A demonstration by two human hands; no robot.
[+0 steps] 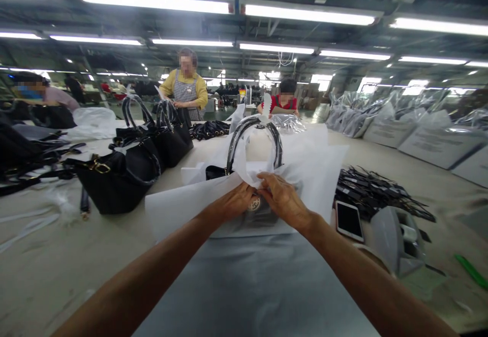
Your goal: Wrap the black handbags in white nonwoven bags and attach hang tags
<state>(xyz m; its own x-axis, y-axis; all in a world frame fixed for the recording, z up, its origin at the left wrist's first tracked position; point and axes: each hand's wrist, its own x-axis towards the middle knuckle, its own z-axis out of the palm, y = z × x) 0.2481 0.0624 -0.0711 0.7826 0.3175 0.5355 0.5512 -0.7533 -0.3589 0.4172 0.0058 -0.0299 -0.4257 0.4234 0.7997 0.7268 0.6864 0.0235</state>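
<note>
A dark handbag stands in front of me, largely covered by white tissue paper (pixel 183 202). Its black handles (pixel 233 146), wrapped in clear plastic, arch up out of the paper. My left hand (pixel 241 198) is closed on the tissue paper at the bag's front, fingertips partly hidden. Close beside it, my right hand (pixel 282 198) pinches the paper's gathered edge below the handles. Just under the fingers a round patterned emblem (pixel 254 204) shows; whether it is a sticker or part of the bag I cannot tell. More pale sheets (pixel 263 286) lie nearer me.
Black handbags (pixel 118 177) stand at left. To the right lie black straps (pixel 373 189), a phone (pixel 348 220), a tape dispenser (pixel 398 240) and a green tool (pixel 471 272). Wrapped bags (pixel 434 141) line the right back. Co-workers (pixel 186 90) are across the table.
</note>
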